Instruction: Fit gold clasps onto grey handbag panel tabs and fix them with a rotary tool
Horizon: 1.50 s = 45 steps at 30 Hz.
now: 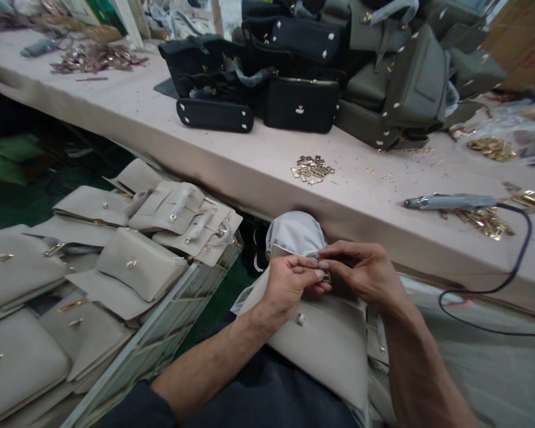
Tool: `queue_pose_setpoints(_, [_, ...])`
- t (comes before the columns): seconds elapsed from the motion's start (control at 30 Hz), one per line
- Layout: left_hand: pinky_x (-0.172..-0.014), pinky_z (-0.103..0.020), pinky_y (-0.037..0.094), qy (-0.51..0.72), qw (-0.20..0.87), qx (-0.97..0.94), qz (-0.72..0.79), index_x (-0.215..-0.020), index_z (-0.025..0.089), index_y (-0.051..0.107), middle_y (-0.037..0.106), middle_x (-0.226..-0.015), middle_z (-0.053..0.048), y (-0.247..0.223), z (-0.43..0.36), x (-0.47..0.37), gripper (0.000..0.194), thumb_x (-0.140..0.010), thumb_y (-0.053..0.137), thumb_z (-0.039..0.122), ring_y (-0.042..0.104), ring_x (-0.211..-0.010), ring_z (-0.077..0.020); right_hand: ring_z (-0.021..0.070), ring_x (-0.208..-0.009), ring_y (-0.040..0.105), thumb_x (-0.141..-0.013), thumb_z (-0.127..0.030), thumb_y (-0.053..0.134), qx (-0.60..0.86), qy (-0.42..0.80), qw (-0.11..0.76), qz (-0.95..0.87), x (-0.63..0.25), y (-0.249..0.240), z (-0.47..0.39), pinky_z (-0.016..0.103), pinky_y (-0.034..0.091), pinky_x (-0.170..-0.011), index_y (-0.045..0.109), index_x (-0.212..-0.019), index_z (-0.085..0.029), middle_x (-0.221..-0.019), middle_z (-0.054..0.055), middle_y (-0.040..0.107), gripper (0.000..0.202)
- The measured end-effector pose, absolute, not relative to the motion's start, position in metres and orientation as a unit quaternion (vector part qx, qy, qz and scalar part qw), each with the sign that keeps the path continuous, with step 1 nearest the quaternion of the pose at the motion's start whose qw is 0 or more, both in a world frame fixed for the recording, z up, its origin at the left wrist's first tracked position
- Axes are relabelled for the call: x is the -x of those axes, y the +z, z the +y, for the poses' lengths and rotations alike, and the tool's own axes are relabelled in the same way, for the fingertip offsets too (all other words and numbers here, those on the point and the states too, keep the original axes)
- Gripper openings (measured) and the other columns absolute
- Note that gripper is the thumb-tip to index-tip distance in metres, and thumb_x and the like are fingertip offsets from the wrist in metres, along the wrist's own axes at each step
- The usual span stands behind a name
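A beige handbag lies across my lap, with a small wrapped clasp on its front. Over its upper part, my left hand is closed in a pinch, holding a small gold metal fitting by the bag's flap. My right hand meets it from the other side, thumb and forefinger pressed together at the same fitting. The fingers cover most of the fitting and the flap edge. Beyond the hands, a light grey cloth covers my knee.
On the bench are a small pile of gold fittings, a corded electric screwdriver and more gold pieces. Black bags and olive bags stand behind. At left, a crate holds several beige bags.
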<state>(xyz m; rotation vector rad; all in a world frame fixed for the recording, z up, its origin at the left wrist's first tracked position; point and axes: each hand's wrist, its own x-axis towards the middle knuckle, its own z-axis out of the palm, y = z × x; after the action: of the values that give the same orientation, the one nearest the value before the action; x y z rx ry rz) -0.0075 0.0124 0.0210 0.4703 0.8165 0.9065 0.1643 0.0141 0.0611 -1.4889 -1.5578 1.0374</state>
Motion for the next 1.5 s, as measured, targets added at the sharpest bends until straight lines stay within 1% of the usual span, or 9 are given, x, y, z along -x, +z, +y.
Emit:
queue_pose_setpoints(0.23, [-0.040,-0.017,0.042,0.446,0.752,-0.221,0.432,-0.081,0.012,0.065,0.068,-0.056,-0.002,0.034,0.012,0.004,0.035,-0.056,0.087,0.020,0.060,-0.042,-0.0113,0.0244,-0.101,0.072,-0.090,-0.027,0.075,0.521,0.272,0.424,-0.689,-0.163,0.065,-0.007,0.038,0.060,-0.088,0.080,-0.102,-0.024,-0.111,0.011,0.075,0.014])
queue_pose_setpoints(0.37, [-0.037,-0.015,0.030,0.460,0.740,-0.223,0.438,-0.075,0.015,0.060,0.060,-0.050,0.004,0.040,0.010,0.005,0.034,-0.054,0.087,0.019,0.045,-0.037,-0.0048,0.0256,-0.105,0.068,-0.086,-0.014,0.075,0.451,0.161,0.396,-0.783,-0.167,0.067,-0.021,0.042,0.059,-0.087,0.075,-0.116,-0.029,-0.120,0.011,0.072,0.033])
queue_pose_setpoints(0.5, [-0.038,-0.016,0.027,0.451,0.743,-0.227,0.440,-0.070,0.015,0.062,0.058,-0.050,0.004,0.043,0.011,0.004,0.028,-0.055,0.085,0.019,0.045,-0.038,-0.0046,0.0248,-0.099,0.066,-0.088,-0.004,0.065,0.435,0.078,0.353,-0.825,-0.171,0.056,-0.026,0.043,0.058,-0.084,0.071,-0.126,-0.031,-0.121,0.008,0.073,0.047])
queue_pose_setpoints(0.67, [-0.039,-0.016,0.032,0.415,0.760,-0.270,0.421,-0.072,0.013,0.067,0.066,-0.059,-0.002,0.049,0.011,0.007,0.020,-0.062,0.079,0.023,0.057,-0.043,-0.0090,0.0219,-0.094,0.066,-0.088,0.000,0.064,0.414,0.086,0.395,-0.815,-0.169,0.056,-0.025,0.037,0.057,-0.079,0.071,-0.121,-0.027,-0.110,0.008,0.075,0.044])
queue_pose_setpoints(0.77, [-0.043,-0.018,0.040,0.454,0.686,-0.368,0.435,-0.078,0.013,0.069,0.069,-0.063,-0.004,0.051,0.005,0.011,0.017,-0.075,0.078,0.027,0.058,-0.046,-0.0097,0.0193,-0.087,0.067,-0.090,-0.005,0.067,0.455,0.133,0.436,-0.765,-0.168,0.064,-0.023,0.033,0.055,-0.075,0.073,-0.110,-0.025,-0.099,0.007,0.073,0.029])
queue_pose_setpoints(0.87, [-0.054,-0.021,0.050,0.485,0.596,-0.489,0.413,-0.101,0.014,0.076,0.076,-0.090,-0.009,0.050,0.001,0.013,0.021,-0.086,0.075,0.029,0.065,-0.057,-0.0114,0.0188,-0.084,0.068,-0.093,-0.016,0.069,0.492,0.193,0.451,-0.719,-0.169,0.068,-0.019,0.031,0.055,-0.075,0.075,-0.100,-0.023,-0.094,0.006,0.072,0.012])
queue_pose_setpoints(0.97, [-0.059,-0.025,0.056,0.460,0.602,-0.542,0.363,-0.114,0.016,0.078,0.076,-0.111,-0.013,0.046,0.004,0.011,0.028,-0.093,0.070,0.032,0.074,-0.067,-0.0173,0.0183,-0.080,0.067,-0.094,-0.025,0.069,0.516,0.243,0.451,-0.687,-0.171,0.065,-0.015,0.030,0.054,-0.073,0.075,-0.093,-0.022,-0.089,0.006,0.072,0.007])
queue_pose_setpoints(1.13, [-0.060,-0.026,0.055,0.444,0.559,-0.580,0.392,-0.105,0.015,0.081,0.074,-0.067,-0.007,0.044,0.013,0.005,0.027,-0.097,0.066,0.035,0.072,-0.058,-0.0193,0.0180,-0.081,0.067,-0.098,-0.032,0.065,0.544,0.281,0.432,-0.663,-0.171,0.059,-0.012,0.029,0.052,-0.074,0.077,-0.097,-0.022,-0.088,0.005,0.072,0.016])
queue_pose_setpoints(1.5, [-0.050,-0.024,0.052,0.438,0.545,-0.582,0.414,-0.095,0.015,0.083,0.069,-0.055,-0.005,0.044,0.014,-0.008,0.024,-0.094,0.065,0.031,0.067,-0.047,-0.0187,0.0155,-0.069,0.061,-0.092,-0.028,0.065,0.592,0.236,0.450,-0.625,-0.162,0.056,-0.013,0.026,0.047,-0.065,0.076,-0.085,-0.021,-0.077,0.002,0.069,0.015])
